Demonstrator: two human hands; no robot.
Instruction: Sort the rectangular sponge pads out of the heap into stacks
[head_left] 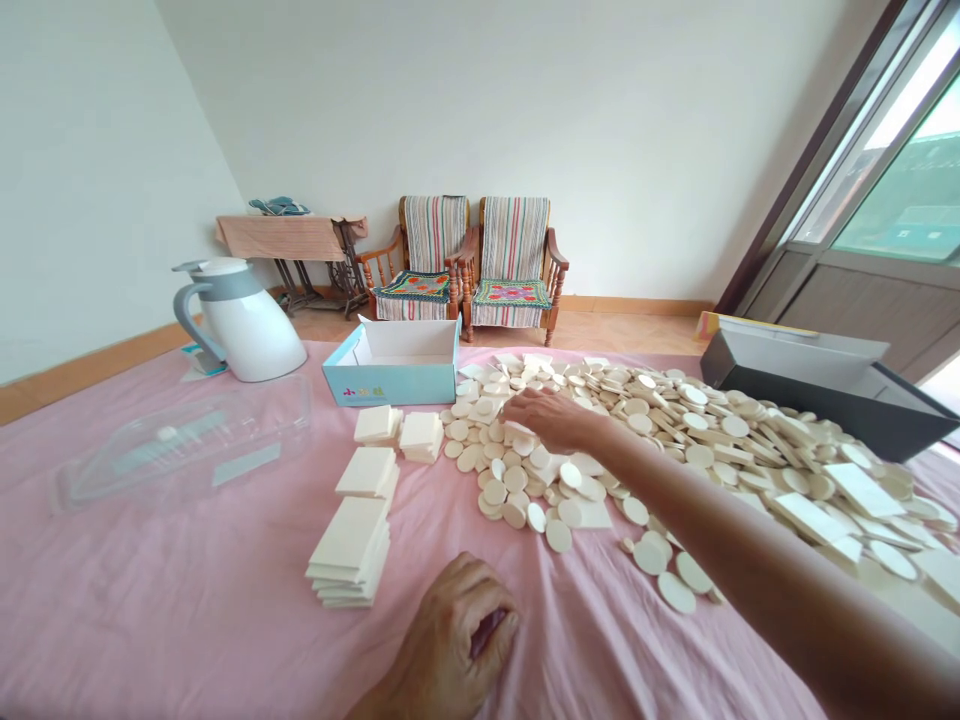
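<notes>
My right hand reaches over a heap of pale wooden pieces, mostly round discs with some square and rectangular tiles. Its fingers stretch leftward, low on the discs, and the fingertips partly hide what lies beneath them. My left hand rests on the pink cloth near the front, fingers curled into a loose fist with a hollow showing and nothing visible inside. To its upper left stands a stack of square tiles. Behind that are a second stack and two smaller ones, a left pile and a right pile.
An open light-blue box stands behind the stacks. Left of it are a white and grey jug and a clear plastic lid or tray. A dark open box lies beyond the heap at right. Two wooden armchairs stand by the wall.
</notes>
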